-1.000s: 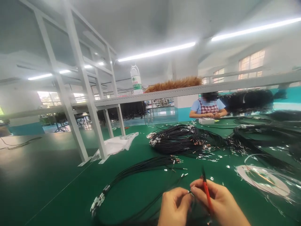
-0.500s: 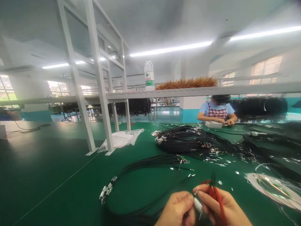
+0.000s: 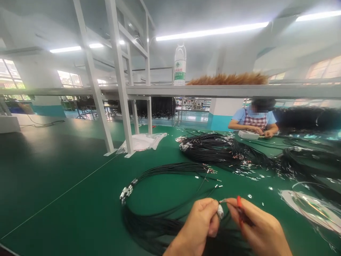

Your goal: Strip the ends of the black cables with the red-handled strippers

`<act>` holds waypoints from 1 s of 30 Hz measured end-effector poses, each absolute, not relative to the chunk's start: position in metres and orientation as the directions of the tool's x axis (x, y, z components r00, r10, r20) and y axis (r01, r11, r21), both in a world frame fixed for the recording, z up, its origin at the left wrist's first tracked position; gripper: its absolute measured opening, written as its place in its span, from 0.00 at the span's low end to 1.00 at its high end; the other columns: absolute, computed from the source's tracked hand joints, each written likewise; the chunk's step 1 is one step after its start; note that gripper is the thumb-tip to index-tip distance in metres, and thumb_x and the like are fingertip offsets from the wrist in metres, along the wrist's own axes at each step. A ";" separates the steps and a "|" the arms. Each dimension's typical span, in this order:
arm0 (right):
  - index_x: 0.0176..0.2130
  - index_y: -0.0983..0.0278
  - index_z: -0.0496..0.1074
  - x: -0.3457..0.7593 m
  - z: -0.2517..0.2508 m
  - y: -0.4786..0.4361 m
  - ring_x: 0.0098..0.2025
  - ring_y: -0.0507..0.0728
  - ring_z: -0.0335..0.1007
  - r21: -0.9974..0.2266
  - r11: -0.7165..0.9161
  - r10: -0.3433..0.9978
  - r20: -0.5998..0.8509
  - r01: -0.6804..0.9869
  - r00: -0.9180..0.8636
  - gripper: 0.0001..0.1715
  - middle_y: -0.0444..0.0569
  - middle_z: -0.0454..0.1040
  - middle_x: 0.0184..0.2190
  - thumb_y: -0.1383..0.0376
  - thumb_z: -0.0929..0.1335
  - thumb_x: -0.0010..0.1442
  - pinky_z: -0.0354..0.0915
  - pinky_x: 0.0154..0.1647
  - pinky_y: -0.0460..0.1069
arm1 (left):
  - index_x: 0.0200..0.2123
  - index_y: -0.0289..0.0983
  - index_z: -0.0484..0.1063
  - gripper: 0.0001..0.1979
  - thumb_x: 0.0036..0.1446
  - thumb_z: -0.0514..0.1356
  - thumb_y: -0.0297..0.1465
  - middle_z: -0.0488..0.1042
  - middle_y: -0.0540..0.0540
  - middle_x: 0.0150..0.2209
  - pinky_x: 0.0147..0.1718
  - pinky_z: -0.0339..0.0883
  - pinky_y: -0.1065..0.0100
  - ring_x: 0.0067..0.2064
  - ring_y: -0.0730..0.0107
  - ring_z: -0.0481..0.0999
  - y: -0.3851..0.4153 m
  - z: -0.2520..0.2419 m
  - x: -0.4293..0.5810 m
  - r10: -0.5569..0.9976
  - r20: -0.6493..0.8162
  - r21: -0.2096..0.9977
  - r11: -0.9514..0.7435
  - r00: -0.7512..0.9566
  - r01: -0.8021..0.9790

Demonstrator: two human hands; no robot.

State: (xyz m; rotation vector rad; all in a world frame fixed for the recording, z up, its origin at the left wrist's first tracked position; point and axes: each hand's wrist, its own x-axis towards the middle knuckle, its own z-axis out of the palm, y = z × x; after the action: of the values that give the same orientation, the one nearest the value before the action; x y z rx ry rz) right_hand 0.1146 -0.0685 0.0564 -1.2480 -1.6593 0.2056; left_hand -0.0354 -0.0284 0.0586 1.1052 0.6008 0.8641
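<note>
Low in the head view, my left hand [image 3: 198, 225] pinches a small white piece with a metal tip [image 3: 220, 210] between thumb and fingers. My right hand [image 3: 259, 227] is closed round a red-handled tool [image 3: 241, 209], its tip close to that piece. Both hands hover over a loop of thin black wires [image 3: 165, 199] lying on the green table [image 3: 66, 185]. The wire ends carry small metal terminals [image 3: 127, 192].
A big heap of black wires with metal ends [image 3: 221, 151] lies beyond, more at the right [image 3: 309, 160]. A clear plastic bag [image 3: 314, 208] sits at right, another bag [image 3: 145, 140] by the white rack legs [image 3: 124, 106]. A bottle [image 3: 179, 65] stands on the shelf. A person [image 3: 253, 119] works opposite.
The view has tilted down and shifted, so the table fills more of the frame. My hands stay together; a white piece now shows in my left fingers, and the red tool lies lower in my right hand.
</note>
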 end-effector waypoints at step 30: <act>0.27 0.64 0.70 0.106 0.077 -0.064 0.17 0.49 0.59 -0.990 0.059 0.979 0.083 0.130 0.186 0.23 0.41 0.68 0.18 0.46 0.70 0.49 0.53 0.17 0.44 | 0.29 0.37 0.60 0.20 0.53 0.55 0.50 0.64 0.55 0.15 0.16 0.39 0.72 0.15 0.82 0.49 -0.034 0.049 -0.029 0.870 0.036 0.966 0.095 0.491 -0.240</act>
State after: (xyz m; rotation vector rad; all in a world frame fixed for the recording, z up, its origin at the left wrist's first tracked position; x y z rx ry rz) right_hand 0.1062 -0.0641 0.0769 -1.3303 -1.1865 0.9528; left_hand -0.0293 -0.0337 0.0491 1.1991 0.6632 0.9191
